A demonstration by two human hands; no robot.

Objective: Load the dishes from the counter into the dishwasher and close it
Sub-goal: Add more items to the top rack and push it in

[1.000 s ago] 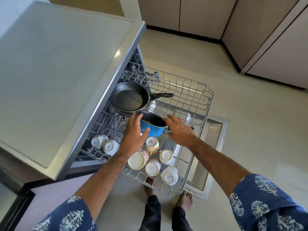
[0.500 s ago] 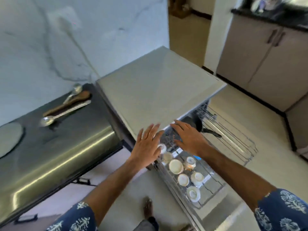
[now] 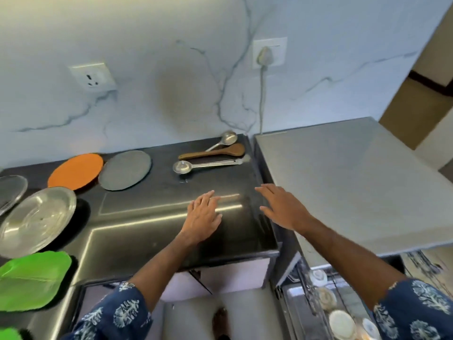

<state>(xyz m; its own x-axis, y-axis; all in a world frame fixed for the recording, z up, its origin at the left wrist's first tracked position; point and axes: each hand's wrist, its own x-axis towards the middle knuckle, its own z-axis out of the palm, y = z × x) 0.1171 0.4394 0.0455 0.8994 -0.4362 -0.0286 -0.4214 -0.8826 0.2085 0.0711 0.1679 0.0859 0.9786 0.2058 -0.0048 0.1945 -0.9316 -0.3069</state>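
Observation:
Both my hands hover empty over the black counter (image 3: 152,224), fingers stretched out: my left hand (image 3: 202,217) and my right hand (image 3: 282,207). Beyond them lie a steel spoon (image 3: 208,165), a wooden spatula (image 3: 213,152) and a steel ladle (image 3: 224,139). Further left sit a grey plate (image 3: 125,170), an orange plate (image 3: 76,171), a steel plate (image 3: 36,218) and a green leaf-shaped plate (image 3: 29,280). The dishwasher (image 3: 355,182) stands to the right, its pulled-out rack (image 3: 306,290) with several cups (image 3: 342,323) showing at the bottom right.
A marble wall backs the counter, with a socket (image 3: 93,76) on the left and a plugged-in cord (image 3: 263,94) on the right. Another steel plate (image 3: 9,192) peeks in at the far left edge. My foot (image 3: 220,320) stands on the floor below.
My view has swung left from the dishwasher rack to the counter. Both hands left the blue pan in the rack and now reach, empty, over the counter.

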